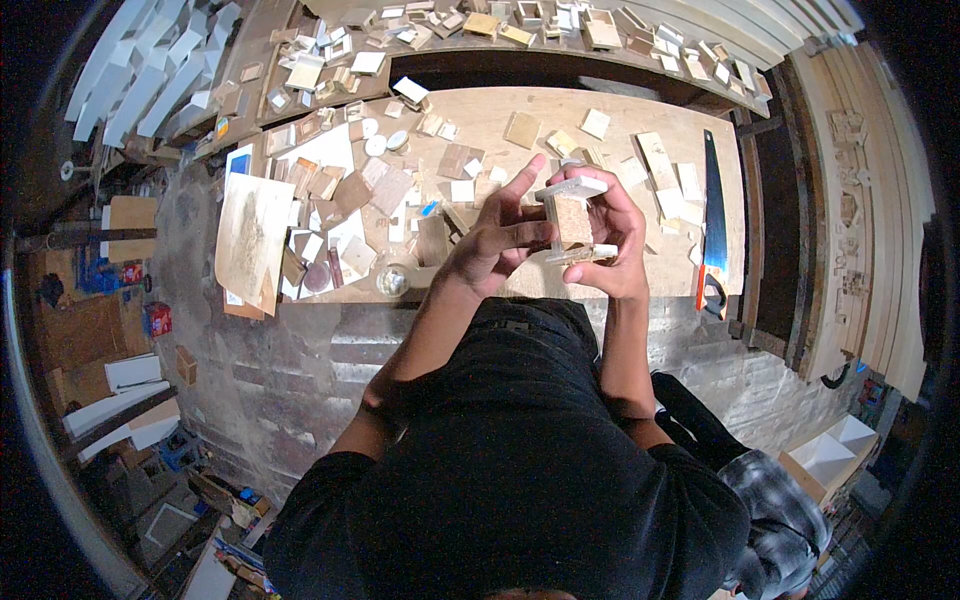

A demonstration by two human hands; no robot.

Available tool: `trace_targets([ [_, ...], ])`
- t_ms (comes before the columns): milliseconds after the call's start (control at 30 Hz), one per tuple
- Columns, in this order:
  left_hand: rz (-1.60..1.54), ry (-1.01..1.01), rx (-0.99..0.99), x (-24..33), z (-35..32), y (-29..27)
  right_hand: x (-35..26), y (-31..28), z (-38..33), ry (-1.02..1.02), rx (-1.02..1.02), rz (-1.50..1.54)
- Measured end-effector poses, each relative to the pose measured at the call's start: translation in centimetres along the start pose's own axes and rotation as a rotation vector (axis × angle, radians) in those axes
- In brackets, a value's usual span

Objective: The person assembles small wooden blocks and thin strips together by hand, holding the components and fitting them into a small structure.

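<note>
Between my hands, above the near side of the work table (pixel 350 293), is a small wooden block piece (pixel 573 222) with a speckled chipboard face and pale slabs at its top and bottom. My right hand (pixel 622 225) is closed round its right side, fingers at the upper slab and thumb by the lower one. From the left, my left hand (pixel 487 245) presses bent fingers against the block's side, while its index finger points up and away. The fingertips behind the block are hidden. Small wood offcuts (pixel 522 129) lie on the table beyond my hands.
A handsaw (pixel 712 195) with an orange and black handle lies at the table's right end. At left are scattered scraps, a thin board (pixel 255 235) and a clear glass jar (pixel 393 281). Small boxes crowd the back shelf (pixel 560 42). Another person (pixel 775 510) is at lower right.
</note>
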State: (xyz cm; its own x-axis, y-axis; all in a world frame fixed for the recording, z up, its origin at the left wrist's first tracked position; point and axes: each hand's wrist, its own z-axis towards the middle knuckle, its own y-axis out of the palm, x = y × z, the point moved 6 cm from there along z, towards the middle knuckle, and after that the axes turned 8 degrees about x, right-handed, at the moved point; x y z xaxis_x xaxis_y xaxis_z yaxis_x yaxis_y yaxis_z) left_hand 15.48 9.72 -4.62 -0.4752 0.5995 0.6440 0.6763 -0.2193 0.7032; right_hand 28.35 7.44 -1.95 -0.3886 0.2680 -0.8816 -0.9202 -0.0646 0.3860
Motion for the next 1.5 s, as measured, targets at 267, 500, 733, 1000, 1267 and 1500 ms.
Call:
trace_targets([
  [267,-0.057,-0.044,-0.024,-0.1,-0.1,-0.1,0.2,-0.4,0.2,0.0,-0.033,-0.024],
  [500,-0.098,-0.059,0.004,-0.2,-0.2,0.4,0.1,-0.6,0.1,-0.012,-0.004,-0.013],
  [733,-0.112,-0.06,-0.001,-0.8,0.1,0.2,0.3,-0.8,-0.1,0.002,0.023,0.0],
  [1000,-0.121,-0.025,-0.013,-0.9,0.2,-0.2,0.6,-0.8,0.0,0.044,0.002,0.044],
  [1267,-0.154,-0.058,0.0,-1.2,0.1,-1.1,0.6,-0.4,0.2,0.018,0.018,0.012],
  [1500,-0.286,-0.068,0.002,-1.7,0.0,-0.9,0.8,-0.2,0.3,0.025,0.004,-0.004],
])
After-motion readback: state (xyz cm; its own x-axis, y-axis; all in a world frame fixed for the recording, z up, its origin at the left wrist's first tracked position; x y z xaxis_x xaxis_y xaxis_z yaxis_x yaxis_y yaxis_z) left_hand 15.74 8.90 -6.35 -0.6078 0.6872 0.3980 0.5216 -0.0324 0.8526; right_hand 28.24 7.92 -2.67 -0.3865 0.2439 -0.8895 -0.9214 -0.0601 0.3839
